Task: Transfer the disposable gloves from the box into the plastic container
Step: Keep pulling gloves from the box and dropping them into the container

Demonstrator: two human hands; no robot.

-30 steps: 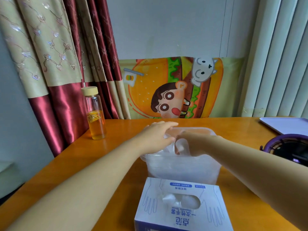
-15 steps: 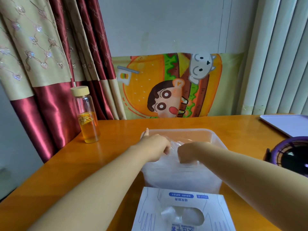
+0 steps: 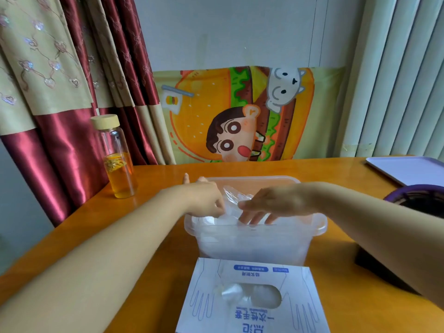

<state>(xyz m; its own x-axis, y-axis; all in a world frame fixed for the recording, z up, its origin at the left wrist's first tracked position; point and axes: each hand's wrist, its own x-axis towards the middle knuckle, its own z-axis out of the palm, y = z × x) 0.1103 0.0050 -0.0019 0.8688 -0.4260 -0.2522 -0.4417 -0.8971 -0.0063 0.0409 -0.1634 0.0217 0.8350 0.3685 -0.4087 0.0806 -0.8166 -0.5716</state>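
Right hand (image 3: 276,203) is spread, its fingers (image 3: 245,217) straight and pointing down, pressing on the clear disposable gloves (image 3: 230,195) inside the plastic container (image 3: 252,243). It grasps nothing. Left hand (image 3: 204,200) reaches in over the container's left side. Its near fingers are bent down against the same crumpled film, and 2 fingertips show at the far left corner. Whether this hand pinches the film cannot be told.

Items noted, largest first:

1. Orange wooden table (image 3: 144,236), carrying all items below except 2, 3 and 4.
2. Red and beige curtain (image 3: 48,92), hanging at the left behind the table.
3. Vertical blinds (image 3: 396,92), at the right.
4. Cartoon banner (image 3: 204,111) showing a burger and a boy's head, against the wall at the table's far edge.
5. Plastic container, translucent, lid off, standing at the centre of the table. The gloves fill much of it and rise to about rim level between the 2 hands.
6. Glove box (image 3: 252,272), white with blue print, just in front of the container on the near side. More clear film is bunched in its oval opening (image 3: 259,296).
7. Pale tray (image 3: 408,169), at the far right edge, partly cut off.
8. Purple-rimmed object (image 3: 420,195), right of the container, partly hidden by the right forearm; its kind cannot be told.
9. Glass bottle (image 3: 119,169) with a pale cap, upright at the far left, well apart from the container, roughly half full of amber liquid.
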